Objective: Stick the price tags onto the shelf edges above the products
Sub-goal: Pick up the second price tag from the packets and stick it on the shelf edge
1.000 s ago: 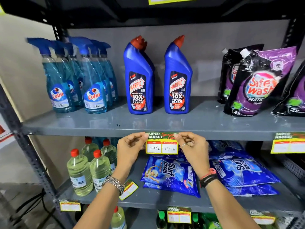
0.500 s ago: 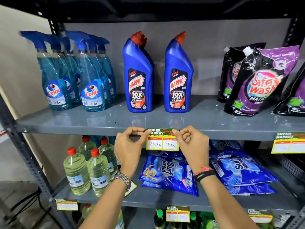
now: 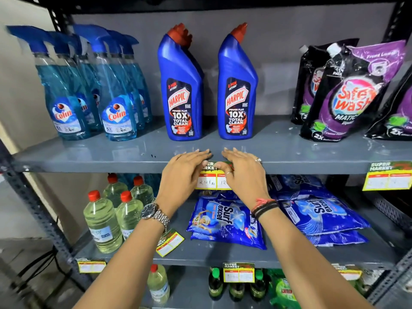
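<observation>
1. A price tag [image 3: 208, 178] is pressed against the front edge of the grey shelf [image 3: 89, 162], directly below the two blue toilet cleaner bottles [image 3: 181, 90] and above the blue detergent packets [image 3: 225, 219].
2. The left hand [image 3: 182, 175] is laid flat over the tag's left part, its fingers stretched out and slightly spread, with the fingertips [image 3: 201, 152] resting on the shelf top.
3. The right hand [image 3: 244, 175] is laid the same way over the tag's right part, fingers extended and a little apart; nothing is gripped by either hand.
4. Only the tag's middle, with handwritten figures, is seen between the hands.
5. A second tag [image 3: 389, 176] is stuck on the same shelf edge at the far right, under the purple pouches [image 3: 352, 92].
6. A loose tag [image 3: 170, 241] is lying on the lower shelf beside the clear bottles [image 3: 102, 221].
7. Blue spray bottles [image 3: 116, 90] are stood at the upper shelf's left.
</observation>
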Demonstrator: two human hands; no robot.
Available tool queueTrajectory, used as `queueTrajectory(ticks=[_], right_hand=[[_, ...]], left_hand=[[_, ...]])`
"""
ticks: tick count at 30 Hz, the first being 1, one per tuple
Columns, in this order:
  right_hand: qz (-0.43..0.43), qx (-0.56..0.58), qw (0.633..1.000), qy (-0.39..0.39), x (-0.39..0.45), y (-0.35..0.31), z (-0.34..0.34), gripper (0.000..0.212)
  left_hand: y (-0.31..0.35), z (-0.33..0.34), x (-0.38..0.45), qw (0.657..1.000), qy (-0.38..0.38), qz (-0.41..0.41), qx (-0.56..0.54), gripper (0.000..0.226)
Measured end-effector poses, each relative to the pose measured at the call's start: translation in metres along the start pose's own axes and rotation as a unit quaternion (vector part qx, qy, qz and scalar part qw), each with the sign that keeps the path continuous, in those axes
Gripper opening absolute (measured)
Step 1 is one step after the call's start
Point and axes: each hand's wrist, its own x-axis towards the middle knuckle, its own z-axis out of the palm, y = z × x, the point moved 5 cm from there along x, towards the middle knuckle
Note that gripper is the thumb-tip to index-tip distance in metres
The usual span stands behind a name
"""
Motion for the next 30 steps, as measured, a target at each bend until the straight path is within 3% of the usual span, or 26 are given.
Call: queueTrajectory(ticks=[5,14,16,19,21,23,27,30], right_hand=[[0.040,0.124,0.991,0.022,-0.004,0.008,-0.014,0.024],[0.072,0.185,0.980,0.009,-0.006,0.014,-0.018,0.045],[0.065,0.195,0.978,0.044,-0.014,0.015,-0.022,0.049],[0.077,0.258,0.945,0.184,-0.045,0.027,-0.025,0.040],[0.106,0.281,0.920,0.252,-0.074,0.039,-0.012,0.037],[0.136,0.297,0.910,0.256,-0.096,0.050,0.013,0.034],[0.178,0.297,0.920,0.180,-0.121,0.062,0.071,0.030],[0.213,0.296,0.924,0.116,-0.131,0.065,0.110,0.029]], left_hand=[[-0.022,-0.016,-0.012,0.997,0.051,-0.044,-0.028,0.026],[-0.031,-0.018,-0.021,0.986,0.080,-0.080,-0.125,0.027],[-0.029,-0.020,-0.029,0.982,0.088,-0.083,-0.143,0.030],[-0.026,-0.022,-0.052,0.971,0.153,-0.091,-0.160,0.031],[-0.034,-0.019,-0.080,0.945,0.232,-0.139,-0.185,0.028],[-0.056,0.004,-0.114,0.909,0.258,-0.235,-0.227,0.025],[-0.111,0.080,-0.184,0.795,0.134,-0.501,-0.314,0.013],[-0.141,0.123,-0.230,0.765,0.011,-0.580,-0.281,0.012]])
